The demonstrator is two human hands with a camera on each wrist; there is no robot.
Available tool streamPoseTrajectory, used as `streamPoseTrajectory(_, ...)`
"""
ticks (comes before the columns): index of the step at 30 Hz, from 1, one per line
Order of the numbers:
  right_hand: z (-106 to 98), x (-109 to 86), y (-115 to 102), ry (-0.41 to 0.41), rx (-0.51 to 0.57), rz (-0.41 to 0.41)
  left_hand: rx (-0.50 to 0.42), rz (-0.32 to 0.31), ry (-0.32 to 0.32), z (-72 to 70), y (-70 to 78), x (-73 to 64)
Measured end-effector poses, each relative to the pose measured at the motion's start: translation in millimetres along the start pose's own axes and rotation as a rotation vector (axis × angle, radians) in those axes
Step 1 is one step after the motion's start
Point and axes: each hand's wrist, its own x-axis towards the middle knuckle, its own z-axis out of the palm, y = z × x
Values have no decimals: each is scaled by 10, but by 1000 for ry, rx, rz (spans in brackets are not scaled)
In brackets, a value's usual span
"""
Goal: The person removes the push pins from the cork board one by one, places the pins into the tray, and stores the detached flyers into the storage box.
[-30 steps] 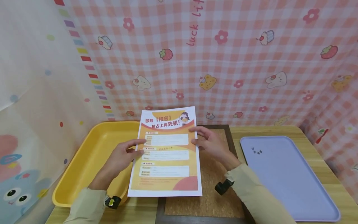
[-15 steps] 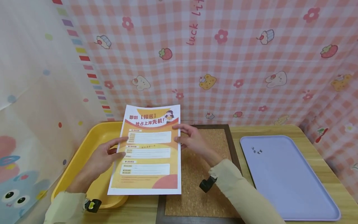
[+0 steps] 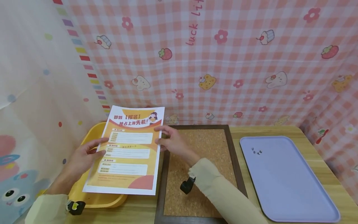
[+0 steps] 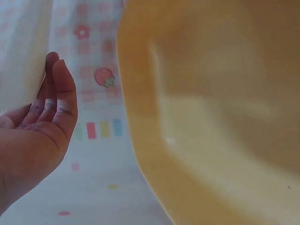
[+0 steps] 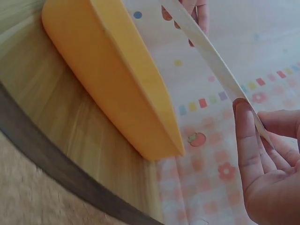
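A printed paper flyer [image 3: 127, 155], yellow and orange with white text boxes, is held up by both hands at its side edges. My left hand [image 3: 81, 158] pinches the left edge; in the left wrist view the left hand [image 4: 44, 126] has its fingers behind the sheet. Across from it, my right hand [image 3: 174, 141] pinches the right edge between thumb and fingers. From the side, the right wrist view shows the flyer [image 5: 218, 63] as a thin strip raised above the yellow tray [image 3: 96, 199], which it partly covers. A framed cork board [image 3: 201, 174] lies to its right.
On the right of the wooden table [image 3: 345, 199] is a lilac tray [image 3: 291, 180] with several small shiny pieces [image 3: 257, 151] near its upper left. A pink checked cloth [image 3: 209, 62] hangs behind. A white patterned curtain [image 3: 36, 93] hangs at the left.
Both hands have carried the flyer leftward, away from over the cork board and across the yellow tray. More of the cork board now shows. Both grips look the same.
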Motion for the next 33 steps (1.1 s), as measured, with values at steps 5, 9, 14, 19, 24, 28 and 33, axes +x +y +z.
streamPoseTrajectory(5,149,103,82,19,68,24,37,-62,23,-45,-99,5)
streamPoseTrajectory(9,269,159,147,33,92,20,64,-89,33,-100,-208,13)
streamPoseTrajectory(14,437,204,214,24,106,7,70,-40,49,-195,-346,25)
streamPoseTrajectory(19,593,252,283,6,111,7,56,-56,69,-271,-424,45)
streamPoseTrajectory(24,730,292,313,0,106,18,15,-119,91,-322,-486,72)
streamPoseTrajectory(28,818,314,315,5,90,26,3,-136,92,-376,-541,84)
streamPoseTrajectory(33,892,335,327,4,82,33,9,-155,103,-440,-619,113)
